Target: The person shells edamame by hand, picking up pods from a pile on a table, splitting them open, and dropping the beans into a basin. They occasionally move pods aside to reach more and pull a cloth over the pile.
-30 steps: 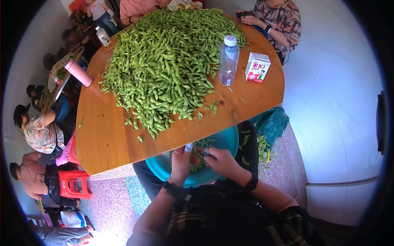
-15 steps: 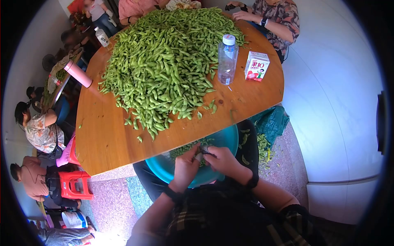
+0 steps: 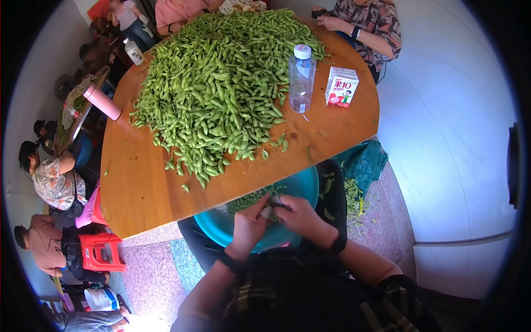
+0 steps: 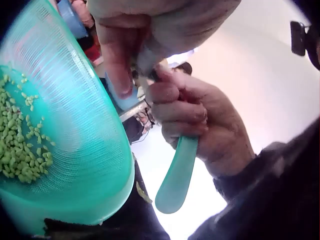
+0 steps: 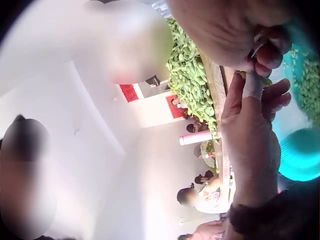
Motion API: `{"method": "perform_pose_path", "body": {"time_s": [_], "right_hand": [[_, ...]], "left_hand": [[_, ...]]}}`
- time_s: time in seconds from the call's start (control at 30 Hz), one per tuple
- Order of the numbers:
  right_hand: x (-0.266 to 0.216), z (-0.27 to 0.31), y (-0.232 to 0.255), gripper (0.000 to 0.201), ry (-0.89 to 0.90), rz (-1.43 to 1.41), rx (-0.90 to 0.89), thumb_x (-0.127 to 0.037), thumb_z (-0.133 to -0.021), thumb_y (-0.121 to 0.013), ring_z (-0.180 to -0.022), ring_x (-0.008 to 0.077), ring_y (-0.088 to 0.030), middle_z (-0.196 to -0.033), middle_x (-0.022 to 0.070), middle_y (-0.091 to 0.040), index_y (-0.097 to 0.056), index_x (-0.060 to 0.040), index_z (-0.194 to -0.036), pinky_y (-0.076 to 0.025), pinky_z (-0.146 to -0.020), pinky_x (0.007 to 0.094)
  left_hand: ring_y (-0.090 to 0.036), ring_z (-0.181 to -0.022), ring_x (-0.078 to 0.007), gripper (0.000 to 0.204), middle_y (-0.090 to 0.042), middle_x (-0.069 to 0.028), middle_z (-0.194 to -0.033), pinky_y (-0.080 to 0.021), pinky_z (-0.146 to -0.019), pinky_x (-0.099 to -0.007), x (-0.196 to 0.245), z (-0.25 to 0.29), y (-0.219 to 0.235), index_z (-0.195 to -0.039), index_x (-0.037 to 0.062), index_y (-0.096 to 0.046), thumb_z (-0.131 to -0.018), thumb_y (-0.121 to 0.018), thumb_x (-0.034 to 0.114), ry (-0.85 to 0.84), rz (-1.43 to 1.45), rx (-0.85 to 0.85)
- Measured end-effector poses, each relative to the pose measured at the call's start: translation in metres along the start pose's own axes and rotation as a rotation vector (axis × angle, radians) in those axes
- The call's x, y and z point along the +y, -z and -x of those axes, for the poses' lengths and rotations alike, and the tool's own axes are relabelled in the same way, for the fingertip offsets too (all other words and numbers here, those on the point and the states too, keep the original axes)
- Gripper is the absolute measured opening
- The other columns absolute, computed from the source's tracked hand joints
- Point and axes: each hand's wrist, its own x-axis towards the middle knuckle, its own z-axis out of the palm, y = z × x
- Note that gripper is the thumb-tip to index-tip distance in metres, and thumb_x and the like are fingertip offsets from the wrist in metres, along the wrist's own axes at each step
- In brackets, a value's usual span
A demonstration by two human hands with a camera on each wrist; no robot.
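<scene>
In the head view my left hand (image 3: 249, 226) and right hand (image 3: 301, 216) meet over a teal basin (image 3: 215, 229) of shelled green beans (image 3: 248, 202). The left wrist view has the right hand (image 4: 202, 112) gripping a pale green handle (image 4: 177, 177) with curled fingers; the tool's other end is hidden. Close above it, the left hand (image 4: 165, 25) has its fingers bent. A greyish-white cover wraps the left thumb (image 5: 253, 87) in the right wrist view, where the left fingertips pinch a small greenish piece, probably a pod (image 5: 267, 80), mostly hidden against the right fingers.
A large heap of pods (image 3: 215, 94) covers much of the wooden table (image 3: 149, 193). On it also stand a clear bottle (image 3: 302, 80), a drink carton (image 3: 341, 88) and a pink flask (image 3: 103, 103). A green bag (image 3: 365, 166) and loose pods lie on the floor. Other people sit around.
The left thumb has come down from its raised position to meet the right fingers. Since half a second ago both hands have hardly moved; the table view has shifted slightly left.
</scene>
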Motion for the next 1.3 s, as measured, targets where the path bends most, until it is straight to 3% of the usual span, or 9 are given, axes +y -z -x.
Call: {"method": "perform_pose_path", "body": {"time_s": [0.17, 0.3, 0.47, 0.97, 1.0, 1.07, 1.13, 1.2, 1.3], "right_hand": [[-0.01, -0.006, 0.021, 0.012, -0.397, -0.348, -0.229, -0.015, -0.093, -0.059, -0.053, 0.0068, -0.046, -0.071, -0.0008, -0.056, -0.059, -0.0034, -0.088, -0.035, -0.048, 0.0225], [-0.008, -0.009, 0.013, 0.012, -0.387, -0.286, -0.183, -0.013, -0.092, -0.059, -0.051, 0.0084, -0.05, -0.066, 0.0017, -0.057, -0.058, -0.0019, -0.087, -0.038, -0.047, 0.0245], [0.013, -0.01, -0.004, 0.012, 0.068, 0.094, 0.013, -0.01, -0.088, -0.061, -0.053, 0.0129, -0.053, -0.063, 0.0098, -0.057, -0.057, 0.0011, -0.085, -0.042, -0.051, 0.0313], [0.011, -0.004, -0.004, 0.011, 0.086, 0.086, 0.126, -0.01, -0.092, -0.058, -0.055, 0.0095, -0.055, -0.068, 0.0039, -0.059, -0.058, 0.0004, -0.091, -0.044, -0.05, 0.0269], [0.007, -0.001, 0.003, 0.011, 0.093, 0.086, 0.127, -0.01, -0.092, -0.058, -0.055, 0.0095, -0.055, -0.068, 0.0039, -0.059, -0.058, 0.0004, -0.091, -0.044, -0.05, 0.0269], [-0.003, 0.012, 0.027, 0.012, 0.133, 0.262, 0.288, -0.009, -0.091, -0.058, -0.056, 0.012, -0.057, -0.069, 0.0062, -0.061, -0.062, 0.0006, -0.096, -0.046, -0.053, 0.0304], [0.005, 0.029, 0.06, 0.013, 0.131, 0.35, 0.453, -0.01, -0.088, -0.061, -0.061, 0.0299, -0.063, -0.07, 0.0185, -0.061, -0.063, -0.0019, -0.097, -0.047, -0.056, 0.0386], [0.021, 0.051, 0.1, 0.014, -0.077, 0.554, 0.496, -0.011, -0.089, -0.059, -0.066, 0.0381, -0.064, -0.073, 0.0216, -0.062, -0.063, -0.0014, -0.098, -0.047, -0.057, 0.0424], [0.021, 0.069, 0.123, 0.014, -0.16, 0.472, 0.533, -0.013, -0.089, -0.058, -0.068, 0.0418, -0.062, -0.072, 0.0237, -0.06, -0.061, -0.0011, -0.096, -0.046, -0.057, 0.0447]], "left_hand": [[-0.068, -0.075, -0.0145, 0.031, -0.069, -0.0092, -0.095, -0.056, -0.067, -0.0259, -0.009, -0.011, 0.025, -0.129, 0.0015, -0.058, -0.1, -0.049, 0.005, 0.399, 0.801, -0.367], [-0.067, -0.074, -0.0141, 0.033, -0.067, -0.0086, -0.094, -0.055, -0.067, -0.0251, -0.003, -0.013, 0.019, -0.131, -0.0002, -0.052, -0.1, -0.049, 0.01, 0.451, 0.84, -0.372], [-0.059, -0.067, -0.01, 0.028, -0.062, -0.0045, -0.08, -0.048, -0.058, -0.0227, -0.002, -0.007, 0.005, -0.124, -0.0011, -0.054, -0.1, -0.048, 0.012, 0.299, 0.496, -0.211], [-0.06, -0.071, -0.0153, 0.022, -0.063, -0.0072, -0.083, -0.048, -0.068, -0.0267, -0.026, -0.002, -0.005, -0.107, 0.0026, -0.06, -0.093, -0.045, 0.009, 0.555, 0.578, -0.229], [-0.06, -0.071, -0.0153, 0.022, -0.063, -0.0072, -0.083, -0.048, -0.068, -0.0267, -0.039, 0.0, -0.006, -0.107, 0.0026, -0.06, -0.093, -0.045, 0.009, 0.548, 0.576, -0.227], [-0.066, -0.076, -0.0293, 0.023, -0.067, -0.0118, -0.085, -0.052, -0.069, -0.0341, -0.073, 0.008, -0.006, -0.104, 0.0069, -0.064, -0.083, -0.056, 0.007, -0.452, -0.449, -0.051], [-0.066, -0.08, -0.0353, 0.023, -0.067, -0.0149, -0.092, -0.052, -0.07, -0.0388, -0.015, 0.005, 0.017, -0.101, 0.0089, -0.068, -0.079, -0.06, 0.005, -0.403, -0.486, -0.013], [-0.066, -0.081, -0.0344, 0.018, -0.066, -0.0168, -0.096, -0.052, -0.069, -0.0406, 0.037, -0.009, 0.036, -0.096, 0.0055, -0.068, -0.08, -0.062, 0.005, -0.088, -0.2, 0.019], [-0.064, -0.076, -0.0334, 0.011, -0.062, -0.016, -0.091, -0.051, -0.065, -0.04, 0.067, -0.058, 0.052, -0.093, 0.002, -0.067, -0.083, -0.064, 0.006, -0.123, -0.298, 0.152]]}}
